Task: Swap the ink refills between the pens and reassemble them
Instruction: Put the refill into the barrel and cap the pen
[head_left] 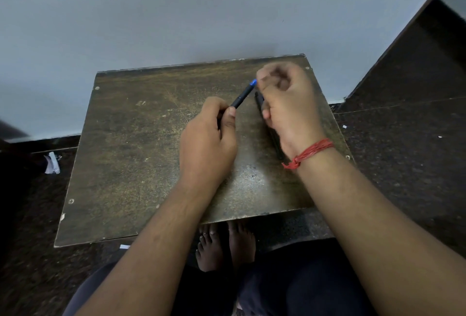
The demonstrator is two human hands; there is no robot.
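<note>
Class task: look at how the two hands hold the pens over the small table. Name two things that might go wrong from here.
1. The right hand works at the blue end of the pen held by the left hand, with a second dark pen tucked under it; that one might slip.
2. They are near the table's right edge, so a dropped part may roll onto the dark floor and be hard to spot.

Left hand (206,136) holds black pen (242,96); right hand (285,103) pinches its blue end.
</note>
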